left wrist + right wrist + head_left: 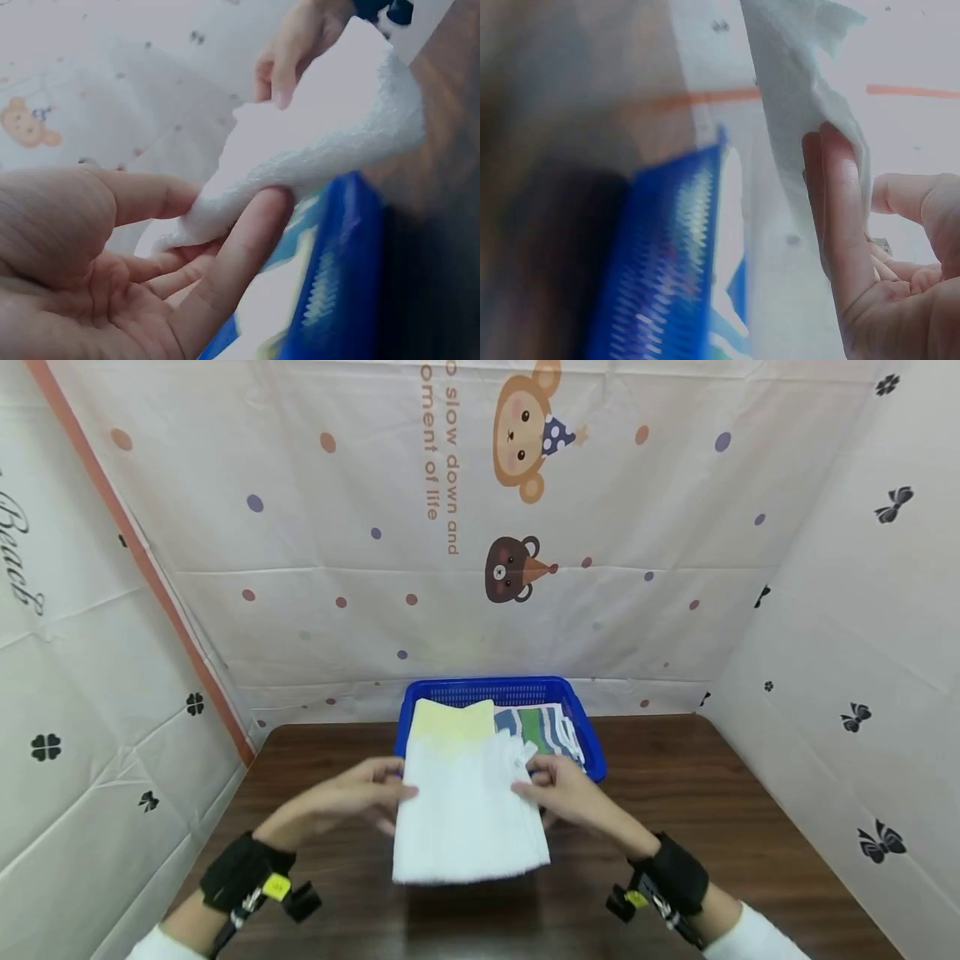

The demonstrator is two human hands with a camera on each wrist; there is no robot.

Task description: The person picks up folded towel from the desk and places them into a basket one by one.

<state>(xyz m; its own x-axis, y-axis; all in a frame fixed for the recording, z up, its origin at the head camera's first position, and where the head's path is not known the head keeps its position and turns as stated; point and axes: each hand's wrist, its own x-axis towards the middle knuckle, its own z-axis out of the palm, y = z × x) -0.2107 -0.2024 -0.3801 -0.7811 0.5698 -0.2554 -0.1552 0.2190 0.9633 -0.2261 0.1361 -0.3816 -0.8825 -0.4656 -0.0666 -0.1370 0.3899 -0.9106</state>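
Left hand (352, 795) and right hand (564, 791) holding a folded white towel (465, 802) by its two side edges, above the near rim of a blue basket (592, 752) on a dark wooden counter (712, 802). In the left wrist view the left fingers (240, 255) lie under the towel's (330, 142) thick folded edge with the thumb on top, a light pinch rather than a fist; the right hand (289, 52) shows at the far corner. In the right wrist view the right fingers (840, 202) run straight up behind the cloth (802, 97), and the thumb seems to be held a little off it, though blur makes this uncertain. The towel hangs roughly flat, its yellow far end over the basket and its near end over the counter. A striped cloth (543, 727) lies in the right half of the basket, beside the towel and partly hidden by it. Judged from this pose, good handling would mean equal tension from both hands so the layers stay squared, keeping the fold line level, and gripping through all layers at the edge so none slips. Printed sheets (525, 527) form the backdrop and side walls
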